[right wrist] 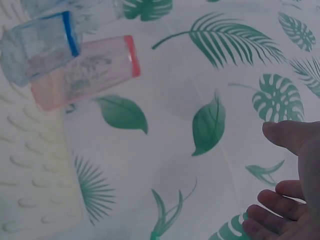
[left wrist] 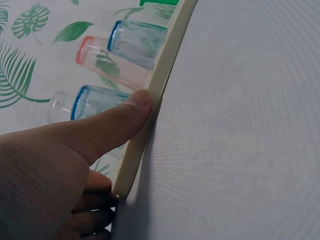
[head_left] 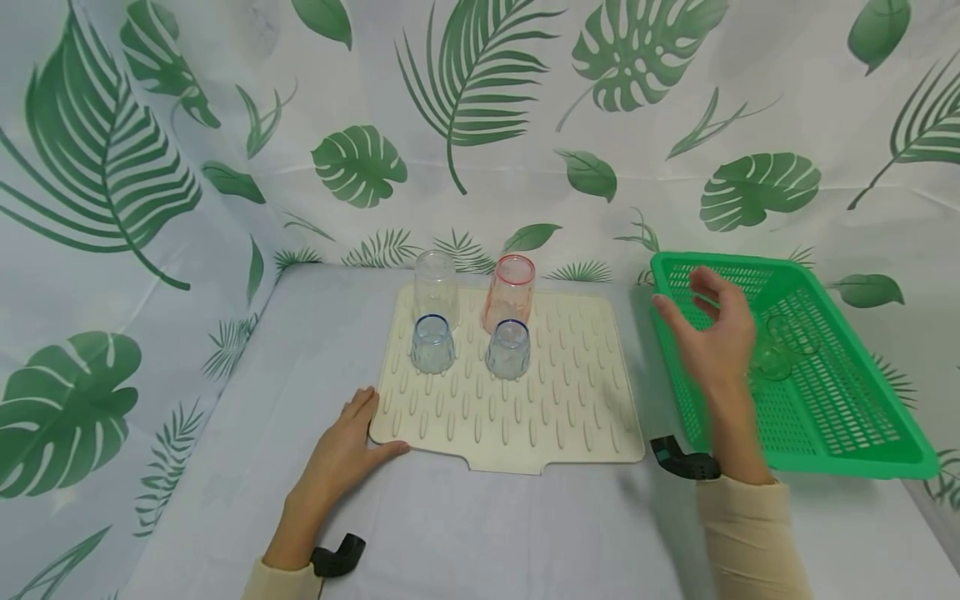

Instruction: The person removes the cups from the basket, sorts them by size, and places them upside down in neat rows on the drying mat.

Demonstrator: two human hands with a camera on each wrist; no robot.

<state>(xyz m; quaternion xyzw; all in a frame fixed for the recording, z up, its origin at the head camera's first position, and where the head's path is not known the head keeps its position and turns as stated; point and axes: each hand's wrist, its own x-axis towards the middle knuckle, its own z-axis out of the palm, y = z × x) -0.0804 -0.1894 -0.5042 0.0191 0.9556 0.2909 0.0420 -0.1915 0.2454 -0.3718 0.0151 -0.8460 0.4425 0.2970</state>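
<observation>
My left hand [head_left: 341, 454] rests at the near left corner of a cream draining mat [head_left: 577, 400], its thumb on the front edge and its fingers along the left edge. In the left wrist view the thumb [left wrist: 120, 120] presses on the mat's rim. Standing on the mat are two short blue-rimmed glasses [head_left: 432, 346] [head_left: 509, 350], a tall clear glass [head_left: 436, 287] and a tall pink-rimmed glass [head_left: 511, 292]. My right hand [head_left: 716, 337], fingers spread and holding nothing, is raised over the left side of a green plastic basket [head_left: 847, 462].
Inside the basket lie greenish clear glasses [head_left: 772, 358], partly hidden by the right hand. A leaf-patterned white cloth [head_left: 525, 150] hangs behind the white-covered table [head_left: 487, 533].
</observation>
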